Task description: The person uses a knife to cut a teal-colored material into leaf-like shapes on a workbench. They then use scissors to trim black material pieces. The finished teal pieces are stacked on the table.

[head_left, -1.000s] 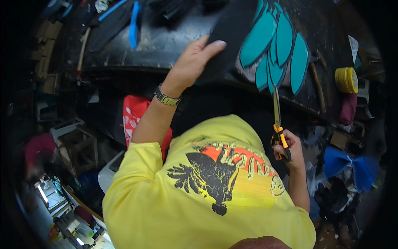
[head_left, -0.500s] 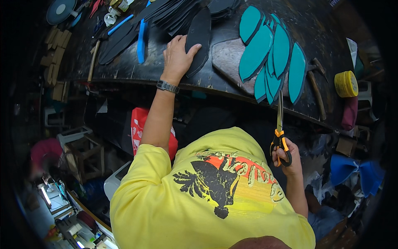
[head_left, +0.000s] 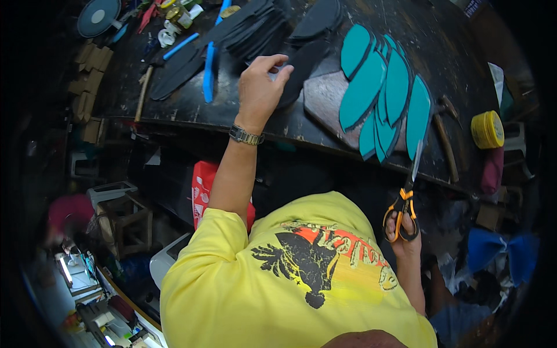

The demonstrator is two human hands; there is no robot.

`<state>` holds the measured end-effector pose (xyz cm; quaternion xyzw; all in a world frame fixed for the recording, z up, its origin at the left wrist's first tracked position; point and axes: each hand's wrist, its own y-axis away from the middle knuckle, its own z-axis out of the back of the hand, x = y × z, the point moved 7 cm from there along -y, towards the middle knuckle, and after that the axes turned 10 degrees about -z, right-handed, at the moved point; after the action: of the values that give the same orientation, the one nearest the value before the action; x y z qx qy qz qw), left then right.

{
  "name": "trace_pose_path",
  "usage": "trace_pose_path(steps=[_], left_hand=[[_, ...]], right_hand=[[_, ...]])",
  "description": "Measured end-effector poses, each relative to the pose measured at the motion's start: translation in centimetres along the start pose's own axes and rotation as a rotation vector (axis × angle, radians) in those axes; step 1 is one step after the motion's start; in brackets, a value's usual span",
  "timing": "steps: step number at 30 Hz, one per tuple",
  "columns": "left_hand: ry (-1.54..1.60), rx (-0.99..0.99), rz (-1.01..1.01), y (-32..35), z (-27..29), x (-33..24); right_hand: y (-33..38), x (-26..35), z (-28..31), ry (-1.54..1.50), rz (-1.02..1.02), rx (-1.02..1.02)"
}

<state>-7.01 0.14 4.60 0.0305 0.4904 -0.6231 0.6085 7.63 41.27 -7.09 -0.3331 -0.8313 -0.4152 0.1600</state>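
My left hand, a watch on its wrist, hovers by the front of the dark table, thumb and forefinger apart with nothing visible between them. Just right of it lies a dark sole-shaped piece, its near end partly behind my fingers. In my right hand is a pair of scissors with orange and black handles. My fingers are through the loops, and the blades point away, toward the table's front edge. Beyond their tips, several teal sole-shaped pieces with dark edges overlap on a stone slab.
More black pieces are stacked at the far middle of the table, near a blue strip. One hammer lies left, another right. A yellow tub stands at the right. A red bag hangs below the edge.
My left hand has come off the black sole-shaped piece, which now lies farther right and looks darker. The scissors have tilted to the right, and their loops now face up. The whole view has shifted slightly.
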Motion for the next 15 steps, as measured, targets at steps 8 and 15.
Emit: trace_pose_path(steps=[8, 15], left_hand=[[-0.57, -0.177, -0.171, -8.0, 8.3, 6.2], [-0.219, 0.181, 0.234, -10.7, 8.2, 13.8]], right_hand=[[-0.4, -0.2, -0.2, 0.016, 0.012, -0.046], [-0.2, 0.0, -1.2, 0.079, 0.031, -0.054]])
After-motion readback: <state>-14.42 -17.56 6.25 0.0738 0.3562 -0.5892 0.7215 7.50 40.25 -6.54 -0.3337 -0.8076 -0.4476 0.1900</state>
